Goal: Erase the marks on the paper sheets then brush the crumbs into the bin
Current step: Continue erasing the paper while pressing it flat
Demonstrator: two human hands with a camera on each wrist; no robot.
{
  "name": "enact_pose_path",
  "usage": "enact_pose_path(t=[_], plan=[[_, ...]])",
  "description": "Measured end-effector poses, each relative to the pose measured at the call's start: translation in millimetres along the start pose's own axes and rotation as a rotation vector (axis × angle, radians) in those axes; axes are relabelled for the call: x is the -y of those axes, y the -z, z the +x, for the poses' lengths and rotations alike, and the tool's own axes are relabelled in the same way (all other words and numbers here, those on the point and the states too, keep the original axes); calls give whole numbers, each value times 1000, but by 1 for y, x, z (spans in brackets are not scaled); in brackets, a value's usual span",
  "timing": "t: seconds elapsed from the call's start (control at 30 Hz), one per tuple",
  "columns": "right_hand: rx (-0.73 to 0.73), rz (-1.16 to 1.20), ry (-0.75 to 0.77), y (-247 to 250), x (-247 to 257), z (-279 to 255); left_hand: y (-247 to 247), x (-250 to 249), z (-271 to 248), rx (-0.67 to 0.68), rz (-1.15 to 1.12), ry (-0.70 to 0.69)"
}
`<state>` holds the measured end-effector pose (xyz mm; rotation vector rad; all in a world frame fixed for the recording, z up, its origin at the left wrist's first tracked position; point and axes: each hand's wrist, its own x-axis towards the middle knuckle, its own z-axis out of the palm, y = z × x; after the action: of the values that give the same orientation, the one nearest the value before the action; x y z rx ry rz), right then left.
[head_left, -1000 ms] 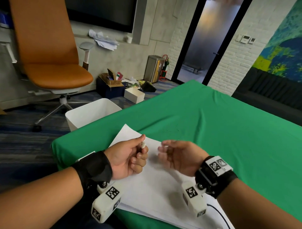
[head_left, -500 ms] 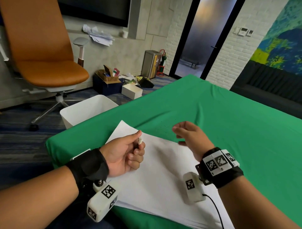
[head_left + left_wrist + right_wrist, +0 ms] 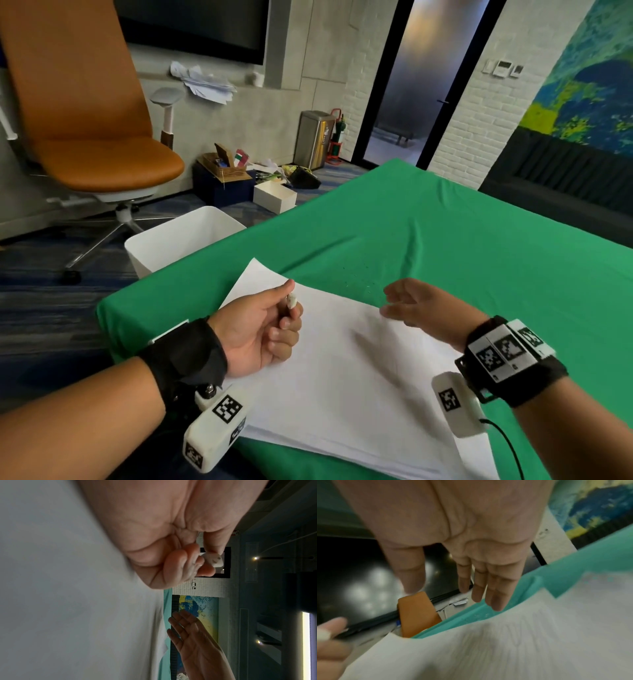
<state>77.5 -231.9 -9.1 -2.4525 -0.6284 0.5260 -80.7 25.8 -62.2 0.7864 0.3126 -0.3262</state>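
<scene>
Over the paper sheets (image 3: pixel 342 370), left hand (image 3: pixel 260 329) pinches the eraser (image 3: pixel 292 301) clear of the page, right hand (image 3: pixel 421 308) flat-fingered at the far edge beside crumbs (image 3: pixel 363 279), likely for sweeping toward the bin (image 3: pixel 181 240).

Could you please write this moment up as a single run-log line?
left hand: pinches eraser | right hand: open, at far edge of paper sheets | crumbs: on green cloth | bin: beside table
</scene>
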Motion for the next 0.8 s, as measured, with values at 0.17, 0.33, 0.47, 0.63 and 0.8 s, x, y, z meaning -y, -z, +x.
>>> enact_pose_path(t=[0.17, 0.33, 0.47, 0.63, 0.8], plan=[[252, -504, 9, -11, 10, -37, -3, 1, 0, -36, 42, -4], [305, -636, 33, -30, 9, -49, -26, -15, -14, -83, 482, -110], [315, -641, 89, -36, 15, -61, -42, -28, -24, -63, 725, -72], [283, -612, 131, -43, 17, -66, -36, -6, -17, 222, 750, 526], [265, -593, 129, -43, 14, -66, -27, -34, 25, -30, 790, 324]])
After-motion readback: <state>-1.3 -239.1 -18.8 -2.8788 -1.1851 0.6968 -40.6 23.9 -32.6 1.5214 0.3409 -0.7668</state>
